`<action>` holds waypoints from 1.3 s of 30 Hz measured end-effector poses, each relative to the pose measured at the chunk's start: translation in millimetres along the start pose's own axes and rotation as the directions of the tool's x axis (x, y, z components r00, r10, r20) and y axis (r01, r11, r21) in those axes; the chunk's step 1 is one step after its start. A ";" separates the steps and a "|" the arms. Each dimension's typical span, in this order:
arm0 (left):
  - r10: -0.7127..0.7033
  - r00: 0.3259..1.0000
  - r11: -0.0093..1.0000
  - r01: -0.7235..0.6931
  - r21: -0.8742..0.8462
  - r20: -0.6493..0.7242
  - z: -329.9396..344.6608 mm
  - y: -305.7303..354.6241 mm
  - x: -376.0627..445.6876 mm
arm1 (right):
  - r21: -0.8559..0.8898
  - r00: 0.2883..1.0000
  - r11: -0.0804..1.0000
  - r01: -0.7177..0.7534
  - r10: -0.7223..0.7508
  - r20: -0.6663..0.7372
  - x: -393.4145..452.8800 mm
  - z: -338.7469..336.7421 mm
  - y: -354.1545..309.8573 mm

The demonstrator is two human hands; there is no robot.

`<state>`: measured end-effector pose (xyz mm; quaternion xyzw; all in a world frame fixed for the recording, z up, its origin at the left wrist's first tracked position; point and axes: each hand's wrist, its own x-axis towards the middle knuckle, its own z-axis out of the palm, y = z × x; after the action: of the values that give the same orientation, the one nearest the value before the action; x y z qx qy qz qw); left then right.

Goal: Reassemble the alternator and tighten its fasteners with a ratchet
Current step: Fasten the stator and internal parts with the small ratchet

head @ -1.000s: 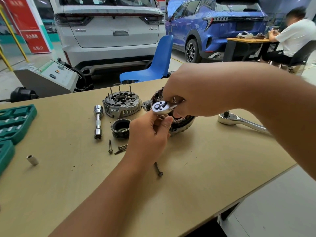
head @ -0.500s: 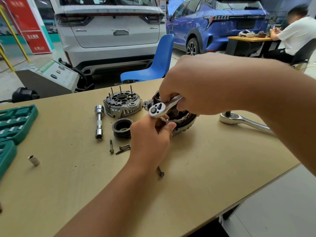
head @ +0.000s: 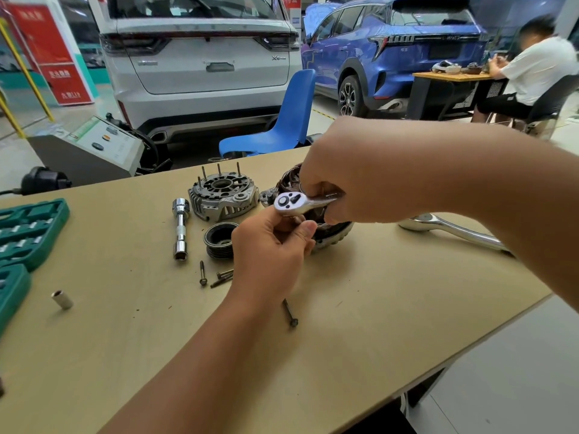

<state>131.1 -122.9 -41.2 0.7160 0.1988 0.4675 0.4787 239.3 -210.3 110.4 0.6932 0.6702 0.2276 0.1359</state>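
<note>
My right hand (head: pixel 360 180) grips the handle of a small chrome ratchet (head: pixel 296 202), whose head sits above the alternator's stator half (head: pixel 333 234). That half lies on the table, mostly hidden by both hands. My left hand (head: pixel 269 249) is curled just under the ratchet head, thumb and fingers pinching something below it; what it pinches is hidden. The alternator's rear housing (head: pixel 224 195) with upright studs lies to the left, the black pulley (head: pixel 219 239) in front of it. Loose bolts (head: pixel 216 277) lie nearby, and one long bolt (head: pixel 290 313) lies beside my left wrist.
A chrome extension socket (head: pixel 180 228) lies left of the pulley. A larger ratchet (head: pixel 451 231) lies at the right. Green socket trays (head: pixel 28 233) sit at the left edge, a small socket (head: pixel 62 299) near them. Beyond the table (head: pixel 376 308) stand a blue chair, two cars and a seated person.
The ratchet handle has swung a little in my right hand over the stator half; the left hand stays under the head. The parts on the table have not moved.
</note>
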 end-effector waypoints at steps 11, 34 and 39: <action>0.027 0.999 1.000 -0.027 0.012 0.019 1.5 -0.1 -2.0 | 0.130 0.981 0.991 0.005 -0.030 0.193 -12.5 -1.6 -14.6; -0.040 0.996 0.994 0.047 -0.094 0.075 -7.4 8.6 0.3 | 0.051 0.989 0.991 -0.128 0.131 -0.073 -9.4 -24.1 -29.7; 0.005 0.998 0.998 -0.001 -0.062 0.065 -7.8 9.3 1.4 | 0.083 0.991 0.992 -0.091 0.099 -0.095 -7.0 -18.6 -33.4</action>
<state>123.6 -122.3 -31.6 0.7159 0.1677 0.4507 0.5063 201.1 -217.3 108.9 0.7171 0.6507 0.2412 0.0641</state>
